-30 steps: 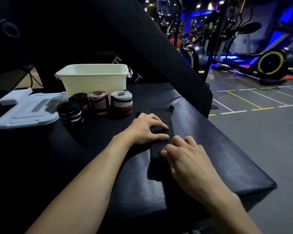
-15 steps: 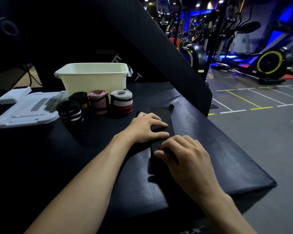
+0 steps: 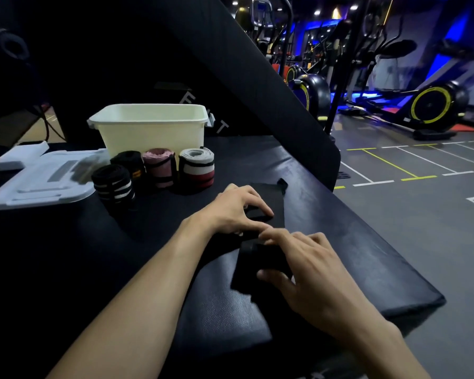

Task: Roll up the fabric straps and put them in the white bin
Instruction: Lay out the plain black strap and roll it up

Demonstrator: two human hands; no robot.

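Right grip [image 3: 312, 269] pinches near end of the black fabric strap [image 3: 271, 198], left grip [image 3: 236, 212] pressing it flat; I must roll tightly.

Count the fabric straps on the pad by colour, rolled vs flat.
black white-striped roll: 1
black roll with yellow tag: 1
pink roll: 1
grey-white-red roll: 1
flat black strap, left hand pressing it, right hand pinching its near end: 1
Total: 5 (4 rolled, 1 flat)
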